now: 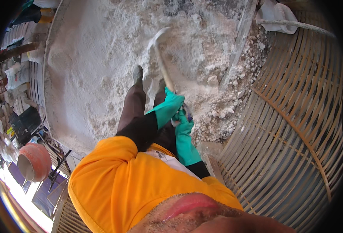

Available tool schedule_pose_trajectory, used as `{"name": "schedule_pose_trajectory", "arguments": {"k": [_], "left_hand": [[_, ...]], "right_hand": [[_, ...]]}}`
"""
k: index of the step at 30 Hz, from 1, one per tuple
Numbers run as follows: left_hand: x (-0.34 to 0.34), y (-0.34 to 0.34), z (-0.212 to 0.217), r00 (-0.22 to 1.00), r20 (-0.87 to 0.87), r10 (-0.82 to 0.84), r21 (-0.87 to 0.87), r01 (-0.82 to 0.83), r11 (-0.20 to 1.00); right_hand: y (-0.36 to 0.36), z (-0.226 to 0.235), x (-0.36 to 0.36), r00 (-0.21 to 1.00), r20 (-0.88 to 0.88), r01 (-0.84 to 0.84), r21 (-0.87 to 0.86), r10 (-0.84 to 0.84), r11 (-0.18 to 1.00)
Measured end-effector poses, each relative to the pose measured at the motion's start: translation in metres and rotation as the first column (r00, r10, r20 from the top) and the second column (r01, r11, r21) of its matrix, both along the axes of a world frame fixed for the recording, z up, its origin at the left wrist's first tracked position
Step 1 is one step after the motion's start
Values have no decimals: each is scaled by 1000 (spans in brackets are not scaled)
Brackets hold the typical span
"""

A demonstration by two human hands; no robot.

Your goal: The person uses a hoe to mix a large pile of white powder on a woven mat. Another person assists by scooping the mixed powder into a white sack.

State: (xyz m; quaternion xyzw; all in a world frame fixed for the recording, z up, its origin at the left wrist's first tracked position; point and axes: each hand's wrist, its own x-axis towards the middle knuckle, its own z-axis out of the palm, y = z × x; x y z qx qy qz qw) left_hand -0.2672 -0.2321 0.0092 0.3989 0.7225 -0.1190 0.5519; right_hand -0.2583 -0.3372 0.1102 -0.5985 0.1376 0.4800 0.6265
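Note:
Both my hands wear green rubber gloves and grip a long-handled tool that looks like a hoe. Its wooden handle [164, 69] points away from me. At the far end, the head [159, 36] is coated in white powder and rests in or just over the pale, lumpy powder [113, 58]. My left hand [173, 101] is closed around the handle farther along. Close behind it, my right hand [184, 119] is closed near the handle's butt end, where something small, dark and bluish shows. My boots [138, 73] stand in the powder, left of the handle.
A slatted bamboo wall [295, 101] curves along the right. Coarser lumps [222, 112] lie beside a low board edge [239, 42]. Top right hangs a white sack [278, 17] by a pole [301, 25]. Leftward, past the powder's edge, stand an orange mixer drum [35, 161] and several sacks.

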Motion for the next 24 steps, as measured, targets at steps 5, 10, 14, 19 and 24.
{"name": "schedule_pose_trajectory", "arguments": {"k": [5,10,14,19,24], "left_hand": [[45,46,52,970,111,-217,-13,220,975],[6,74,59,663,538,521,-448,-298,843],[-35,84,47,137,485,864,-779,-380,498],[-62,109,45,-77,405,911,-898,-223,381],[-85,148,35,-80,352,933,-923,-198,331]], "right_hand": [[17,-9,6,946,-215,274,127,-243,953],[65,75,35,970,142,-202,22,197,979],[99,91,44,357,622,-628,-393,697,672],[147,77,35,-26,563,-652,-636,826,413],[181,88,13,-75,526,-666,-659,847,350]]}}
